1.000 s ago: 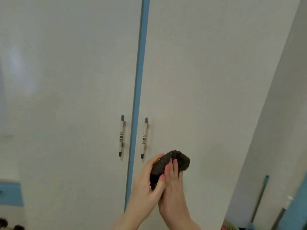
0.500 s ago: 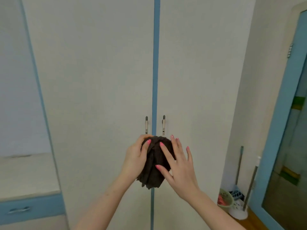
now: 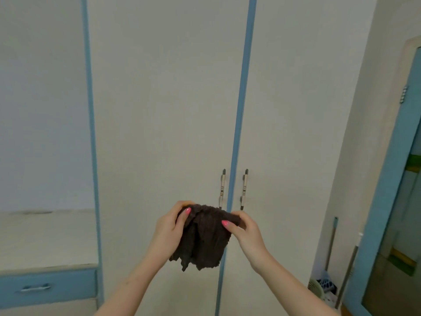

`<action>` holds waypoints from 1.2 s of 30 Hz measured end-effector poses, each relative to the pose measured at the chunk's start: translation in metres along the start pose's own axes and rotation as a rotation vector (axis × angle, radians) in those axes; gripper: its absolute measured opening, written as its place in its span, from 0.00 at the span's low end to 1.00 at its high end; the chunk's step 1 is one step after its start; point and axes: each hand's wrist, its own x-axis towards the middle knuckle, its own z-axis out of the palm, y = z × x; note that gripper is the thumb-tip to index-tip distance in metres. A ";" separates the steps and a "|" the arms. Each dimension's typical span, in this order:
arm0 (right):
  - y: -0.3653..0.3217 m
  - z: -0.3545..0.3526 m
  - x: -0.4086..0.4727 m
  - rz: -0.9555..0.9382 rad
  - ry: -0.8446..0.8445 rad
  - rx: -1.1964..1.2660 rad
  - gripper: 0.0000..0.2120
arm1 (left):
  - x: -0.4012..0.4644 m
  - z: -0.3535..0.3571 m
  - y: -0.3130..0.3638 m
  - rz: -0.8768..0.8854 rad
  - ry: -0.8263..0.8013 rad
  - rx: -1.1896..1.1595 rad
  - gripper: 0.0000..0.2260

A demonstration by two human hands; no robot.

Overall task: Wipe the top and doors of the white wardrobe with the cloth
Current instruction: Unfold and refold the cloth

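Hanging in front of the white wardrobe point(image 3: 164, 110): dark brown cloth point(image 3: 202, 238), long axis roughly vertical, top edge bunched and stretched nearly level between both hands, ragged lower edge pointing down toward the floor. Sitting low in the head view, just left of the blue centre strip point(image 3: 239, 110) dividing the two doors, with the lower end of the left door handle point(image 3: 222, 190) just above its top edge. Contact between cloth and door surface: cannot tell.

Left hand point(image 3: 169, 229): pinching the upper left corner of the cloth, thumb in front (pink nail showing), fingers curling behind the fabric. Right hand point(image 3: 245, 231): pinching the upper right corner, thumb in front, remaining fingers curling over the top edge. Both hands closing on the cloth; neither touching the wardrobe. Right door handle point(image 3: 244, 189) standing just above the right hand, clear of it.

Differing from half a second earlier: cloth now hanging spread out wider rather than gathered in a tight bundle; right-hand fingers, then lying extended over the front of the cloth, now curling into a pinch at the corner; hands sitting farther apart.

Also showing: low blue drawer point(image 3: 45, 287) under a pale surface point(image 3: 45, 238) at lower left, mop handles point(image 3: 331, 242) leaning in the corner at lower right.
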 end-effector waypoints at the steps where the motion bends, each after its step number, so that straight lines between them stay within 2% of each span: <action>1: -0.004 0.012 0.002 0.002 0.028 0.026 0.01 | 0.002 -0.011 -0.007 -0.010 0.001 -0.005 0.10; 7: -0.016 0.097 0.011 -0.032 0.236 0.119 0.09 | 0.015 -0.089 -0.053 0.019 -0.052 -0.015 0.11; 11: -0.023 0.160 0.007 -0.013 0.383 0.133 0.08 | 0.023 -0.147 -0.085 0.046 -0.150 -0.031 0.11; 18: -0.038 0.227 -0.001 -0.054 0.527 -0.075 0.09 | 0.030 -0.208 -0.116 -0.025 -0.176 -0.187 0.11; 27: -0.039 0.256 0.011 -0.060 0.518 -0.244 0.09 | 0.022 -0.220 -0.140 -0.105 -0.119 -0.296 0.10; 30: -0.032 0.278 0.013 -0.053 0.544 -0.221 0.10 | 0.019 -0.232 -0.152 -0.098 -0.227 -0.286 0.09; 32: -0.027 0.293 0.015 -0.044 0.551 -0.178 0.10 | 0.018 -0.240 -0.161 -0.085 -0.299 -0.234 0.13; 34: -0.020 0.310 0.020 -0.059 0.518 -0.128 0.10 | 0.022 -0.252 -0.176 -0.075 -0.304 -0.179 0.16; 36: -0.009 0.329 0.027 -0.100 0.451 -0.112 0.11 | 0.030 -0.270 -0.199 -0.089 -0.289 -0.168 0.14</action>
